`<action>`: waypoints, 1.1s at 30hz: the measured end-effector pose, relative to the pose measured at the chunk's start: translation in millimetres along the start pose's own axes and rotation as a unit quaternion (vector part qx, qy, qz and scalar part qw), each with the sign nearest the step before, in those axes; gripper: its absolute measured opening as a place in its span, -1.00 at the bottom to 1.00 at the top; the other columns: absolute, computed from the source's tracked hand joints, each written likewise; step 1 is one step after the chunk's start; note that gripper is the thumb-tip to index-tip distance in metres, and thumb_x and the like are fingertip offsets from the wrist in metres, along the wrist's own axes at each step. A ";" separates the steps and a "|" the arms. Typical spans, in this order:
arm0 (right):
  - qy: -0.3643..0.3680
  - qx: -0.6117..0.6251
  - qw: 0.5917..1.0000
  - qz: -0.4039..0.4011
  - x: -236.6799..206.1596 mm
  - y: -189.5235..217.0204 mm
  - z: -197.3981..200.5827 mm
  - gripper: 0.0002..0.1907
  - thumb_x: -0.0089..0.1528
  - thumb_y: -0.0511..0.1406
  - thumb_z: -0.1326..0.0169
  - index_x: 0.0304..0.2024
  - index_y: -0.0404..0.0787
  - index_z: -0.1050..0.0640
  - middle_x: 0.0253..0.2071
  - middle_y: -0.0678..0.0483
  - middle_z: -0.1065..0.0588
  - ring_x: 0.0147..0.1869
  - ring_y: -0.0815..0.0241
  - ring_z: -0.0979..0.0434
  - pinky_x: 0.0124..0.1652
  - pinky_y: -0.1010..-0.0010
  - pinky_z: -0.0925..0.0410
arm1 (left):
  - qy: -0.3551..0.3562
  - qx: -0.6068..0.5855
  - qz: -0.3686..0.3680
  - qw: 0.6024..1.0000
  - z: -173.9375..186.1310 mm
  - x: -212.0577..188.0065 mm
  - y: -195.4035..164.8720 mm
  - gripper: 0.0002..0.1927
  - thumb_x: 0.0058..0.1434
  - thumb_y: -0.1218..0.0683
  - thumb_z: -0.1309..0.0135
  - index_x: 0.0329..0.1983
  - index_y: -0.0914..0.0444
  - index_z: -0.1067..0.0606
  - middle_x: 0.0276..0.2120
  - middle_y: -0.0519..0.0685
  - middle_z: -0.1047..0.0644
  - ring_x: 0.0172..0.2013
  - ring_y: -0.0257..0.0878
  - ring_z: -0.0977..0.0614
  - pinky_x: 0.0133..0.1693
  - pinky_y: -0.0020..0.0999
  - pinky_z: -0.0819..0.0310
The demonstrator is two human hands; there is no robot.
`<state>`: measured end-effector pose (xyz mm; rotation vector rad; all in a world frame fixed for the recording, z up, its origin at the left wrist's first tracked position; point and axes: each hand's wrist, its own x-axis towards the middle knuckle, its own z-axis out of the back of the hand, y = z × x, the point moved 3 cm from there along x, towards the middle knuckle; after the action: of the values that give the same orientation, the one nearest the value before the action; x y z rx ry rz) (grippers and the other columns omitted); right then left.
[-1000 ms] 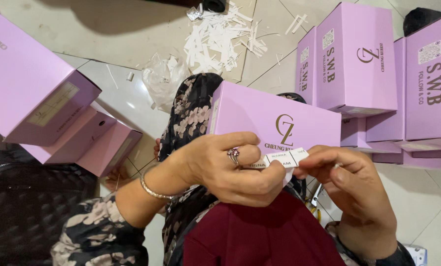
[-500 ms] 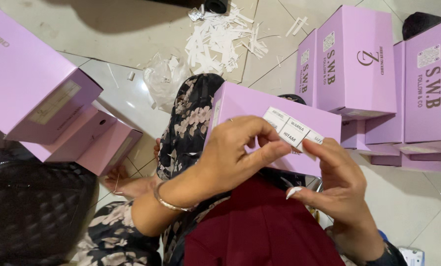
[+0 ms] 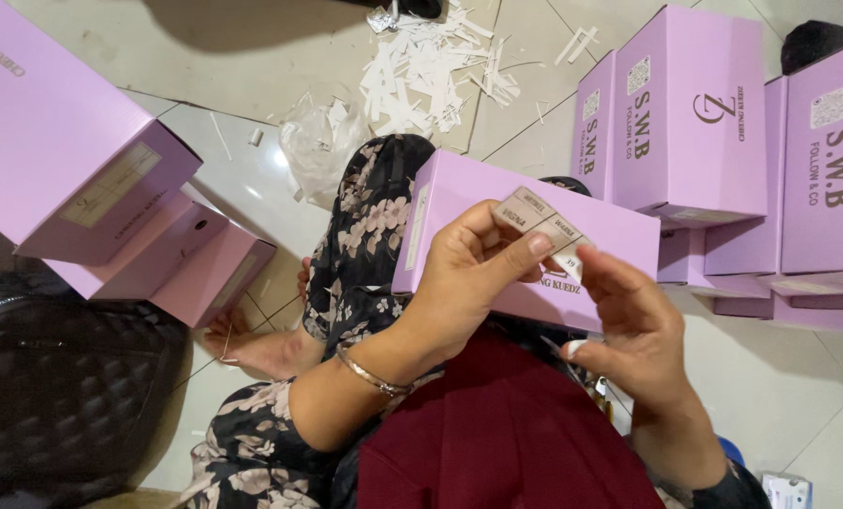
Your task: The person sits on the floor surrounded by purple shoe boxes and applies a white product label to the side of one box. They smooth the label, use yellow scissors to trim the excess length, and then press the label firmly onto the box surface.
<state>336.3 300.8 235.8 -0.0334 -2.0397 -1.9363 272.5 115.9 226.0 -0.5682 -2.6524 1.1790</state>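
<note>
box in hand: lilac shoe box (image 3: pixel 459 203) resting tilted on the lap, over the floral-print trousers (image 3: pixel 369 236); all places below are relative to it.
label: white sticker strip (image 3: pixel 542 221) lying on the box's upper face, near its right half.
left hand: left hand (image 3: pixel 468 273) curled over the box's near edge, thumb pressing down on the strip, fingers wrapped on the box front. Grip closed on box and strip together.
right hand: right hand (image 3: pixel 633 325) at the box's lower right corner, fingertips touching the strip's right end, pinching it lightly. A small white scrap sits at the lowest fingertip; can't tell if it is held.
bangle: thin metal bangle (image 3: pixel 372 375) on the left wrist, below-left of the box.
stack right: more lilac boxes (image 3: pixel 695 113) standing just right of the box.
stack left: lilac boxes (image 3: pixel 73 160) well left of it, on the tile floor (image 3: pixel 242 66).
scraps: white paper strips (image 3: pixel 431 71) on the floor above the box.
bag: clear plastic bag (image 3: pixel 313 141) up-left of it.
</note>
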 end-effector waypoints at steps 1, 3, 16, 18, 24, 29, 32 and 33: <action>-0.010 0.005 1.000 -0.016 -1.2 0.7 3.7 -0.16 0.16 -0.34 -0.35 0.40 -0.45 -0.28 0.35 -0.16 -0.40 0.51 0.00 -0.34 0.51 0.11 -0.16 | -0.001 -0.003 -0.005 1.000 0.1 -0.2 0.4 -0.87 0.44 0.12 -0.14 -0.08 0.28 -0.49 -0.20 0.01 -0.63 -0.19 -0.34 -0.60 -0.06 -0.40 -0.51; -0.019 0.004 0.999 -0.035 -3.1 1.2 8.0 -0.18 0.18 -0.33 -0.32 0.40 -0.46 -0.27 0.34 -0.18 -0.41 0.49 -0.01 -0.37 0.48 0.10 -0.19 | -0.016 -0.029 0.015 0.999 -0.1 -1.5 2.8 -0.87 0.40 0.12 -0.13 -0.10 0.27 -0.49 -0.19 -0.02 -0.62 -0.17 -0.34 -0.63 -0.04 -0.38 -0.55; -0.077 0.063 0.994 -0.040 -4.4 -6.3 22.4 -0.56 0.26 -0.38 -0.28 0.11 -0.32 -0.40 0.12 -0.14 -0.49 0.26 0.09 -0.50 0.31 0.21 -0.34 | -0.072 -0.097 0.001 0.993 4.3 -4.0 10.1 -0.87 0.43 0.16 -0.11 -0.07 0.32 -0.48 -0.15 0.01 -0.60 -0.14 -0.29 -0.64 0.04 -0.31 -0.58; -0.131 0.079 0.987 -0.040 -5.5 -10.9 26.4 -0.71 0.32 -0.45 -0.23 0.02 -0.31 -0.41 -0.01 -0.13 -0.51 0.10 0.14 -0.53 0.20 0.28 -0.39 | -0.073 -0.100 -0.001 0.992 1.5 -4.7 11.6 -0.85 0.40 0.18 -0.11 -0.02 0.33 -0.48 -0.13 0.04 -0.61 -0.10 -0.25 -0.66 0.07 -0.27 -0.58; -0.188 0.067 0.980 0.018 -8.2 -14.6 35.2 -0.80 0.37 -0.62 -0.14 -0.12 -0.31 -0.43 -0.12 -0.10 -0.53 -0.01 0.22 -0.57 0.06 0.44 -0.45 | -0.060 -0.128 -0.005 0.990 -5.1 -8.2 13.2 -0.77 0.36 0.22 -0.11 0.05 0.35 -0.44 -0.07 0.07 -0.61 -0.01 -0.17 -0.67 0.16 -0.18 -0.56; -0.215 0.023 0.976 0.000 -11.2 -10.1 52.8 -0.88 0.32 -0.62 -0.17 -0.16 -0.39 -0.57 -0.14 -0.09 -0.55 -0.05 0.20 -0.59 0.03 0.45 -0.47 | -0.063 -0.100 -0.010 0.993 -7.2 -6.4 13.4 -0.78 0.38 0.22 -0.11 0.05 0.37 -0.44 -0.05 0.13 -0.62 0.00 -0.14 -0.67 0.17 -0.16 -0.56; -0.232 -0.014 0.972 0.018 -12.0 -6.8 61.2 -0.92 0.38 -0.59 -0.16 -0.12 -0.40 -0.58 -0.16 -0.11 -0.56 -0.08 0.18 -0.60 0.03 0.41 -0.49 | -0.066 -0.096 -0.014 0.993 -8.0 -5.9 14.6 -0.78 0.39 0.22 -0.11 0.06 0.37 -0.45 -0.04 0.14 -0.62 0.01 -0.14 -0.66 0.17 -0.15 -0.55; -0.233 -0.008 0.972 0.024 -13.2 -5.0 63.6 -0.96 0.42 -0.53 -0.12 -0.11 -0.40 -0.59 -0.16 -0.10 -0.57 -0.09 0.19 -0.61 0.02 0.42 -0.49 | -0.070 -0.094 -0.009 0.993 -6.0 -6.8 14.1 -0.77 0.39 0.22 -0.11 0.07 0.37 -0.45 -0.04 0.14 -0.61 0.00 -0.13 -0.66 0.16 -0.15 -0.54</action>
<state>333.6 365.2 226.2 -0.5897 -2.2739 -2.0596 284.3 125.7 219.4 -0.5051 -2.9036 1.0041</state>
